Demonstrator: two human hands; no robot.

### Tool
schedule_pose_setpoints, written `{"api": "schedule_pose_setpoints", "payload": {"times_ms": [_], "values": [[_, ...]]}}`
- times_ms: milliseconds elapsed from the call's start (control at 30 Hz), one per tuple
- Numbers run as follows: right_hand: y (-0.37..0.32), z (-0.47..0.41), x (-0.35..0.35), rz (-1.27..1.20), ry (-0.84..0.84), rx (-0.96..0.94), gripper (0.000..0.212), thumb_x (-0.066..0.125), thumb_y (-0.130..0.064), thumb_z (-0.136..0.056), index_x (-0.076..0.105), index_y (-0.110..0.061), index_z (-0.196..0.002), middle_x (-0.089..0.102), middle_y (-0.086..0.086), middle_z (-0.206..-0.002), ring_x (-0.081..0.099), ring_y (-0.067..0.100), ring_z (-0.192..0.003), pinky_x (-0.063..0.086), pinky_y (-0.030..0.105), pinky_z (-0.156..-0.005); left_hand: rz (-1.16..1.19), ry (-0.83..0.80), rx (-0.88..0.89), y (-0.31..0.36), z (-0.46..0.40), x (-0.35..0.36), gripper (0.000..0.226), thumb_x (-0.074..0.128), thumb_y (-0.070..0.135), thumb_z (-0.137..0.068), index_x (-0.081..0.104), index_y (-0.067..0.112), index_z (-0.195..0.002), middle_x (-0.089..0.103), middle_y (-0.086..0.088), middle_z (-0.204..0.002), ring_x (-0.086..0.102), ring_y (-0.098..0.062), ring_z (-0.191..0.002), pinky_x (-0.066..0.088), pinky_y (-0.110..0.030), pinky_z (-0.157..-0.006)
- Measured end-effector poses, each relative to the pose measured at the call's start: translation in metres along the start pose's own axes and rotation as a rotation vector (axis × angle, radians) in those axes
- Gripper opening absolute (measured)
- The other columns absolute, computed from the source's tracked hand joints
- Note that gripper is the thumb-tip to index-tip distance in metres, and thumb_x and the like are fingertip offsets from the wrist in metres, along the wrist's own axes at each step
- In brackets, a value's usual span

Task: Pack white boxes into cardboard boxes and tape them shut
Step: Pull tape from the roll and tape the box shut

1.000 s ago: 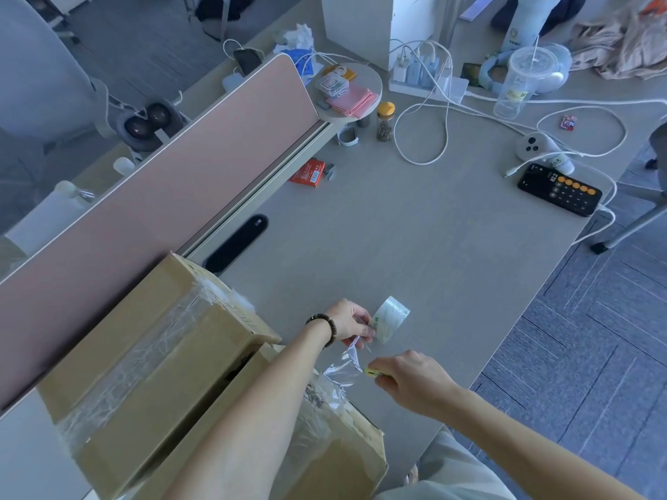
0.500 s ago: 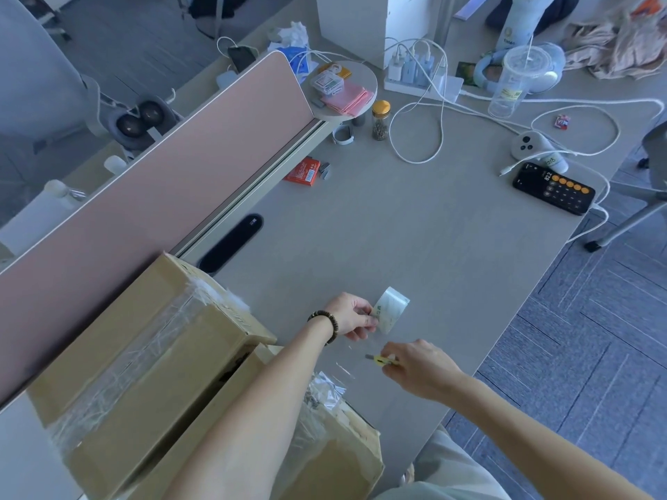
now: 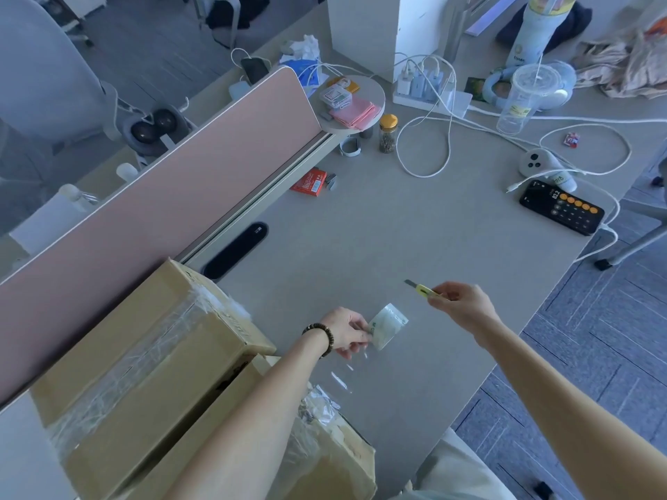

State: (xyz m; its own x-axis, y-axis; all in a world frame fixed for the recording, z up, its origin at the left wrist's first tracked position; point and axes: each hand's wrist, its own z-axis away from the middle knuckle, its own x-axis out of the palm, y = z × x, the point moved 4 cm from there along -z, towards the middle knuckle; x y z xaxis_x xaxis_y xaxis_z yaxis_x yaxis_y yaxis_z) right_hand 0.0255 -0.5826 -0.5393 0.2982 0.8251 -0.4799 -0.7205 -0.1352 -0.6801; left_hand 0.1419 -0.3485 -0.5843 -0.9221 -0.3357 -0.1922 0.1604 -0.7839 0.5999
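A roll of clear tape [image 3: 388, 325] is pinched between the fingers of the left hand [image 3: 347, 333], just above the desk [image 3: 379, 240]. A yellow utility knife [image 3: 422, 289], blade pointing away, is gripped by the closed fingers of the right hand [image 3: 460, 305], raised to the right of the tape. Two cardboard boxes, a far one [image 3: 144, 341] and a near one [image 3: 325, 460], both covered with clear tape, are seen at lower left beside a pink divider [image 3: 173, 211].
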Motion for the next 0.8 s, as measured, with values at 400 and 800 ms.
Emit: {"api": "schedule_pose_setpoints", "payload": {"times_ms": [400, 800], "values": [[0.004, -0.056, 0.046, 0.447, -0.209, -0.141, 0.006, 0.067, -0.022, -0.086, 0.064, -0.027, -0.085, 0.068, -0.010, -0.082, 0.064, 0.018, -0.079, 0.055, 0.033, -0.070, -0.058, 0.081, -0.133, -0.007, 0.001, 0.001, 0.028, 0.073, 0.024, -0.082, 0.059, 0.015, -0.104, 0.071, 0.007, -0.072, 0.058, -0.010, -0.056, 0.048, -0.026, -0.058], [-0.060, -0.031, 0.079, 0.523, -0.701, -0.418, 0.055, 0.067, -0.066, -0.074, 0.069, -0.028, -0.113, 0.069, -0.009, -0.114, 0.055, 0.006, -0.114, 0.033, 0.024, -0.113, -0.027, 0.107, -0.207, -0.001, 0.001, 0.003, 0.024, 0.078, 0.026, -0.081, 0.058, 0.020, -0.091, 0.070, -0.011, -0.087, 0.057, -0.022, -0.064, 0.047, -0.030, -0.064]]}}
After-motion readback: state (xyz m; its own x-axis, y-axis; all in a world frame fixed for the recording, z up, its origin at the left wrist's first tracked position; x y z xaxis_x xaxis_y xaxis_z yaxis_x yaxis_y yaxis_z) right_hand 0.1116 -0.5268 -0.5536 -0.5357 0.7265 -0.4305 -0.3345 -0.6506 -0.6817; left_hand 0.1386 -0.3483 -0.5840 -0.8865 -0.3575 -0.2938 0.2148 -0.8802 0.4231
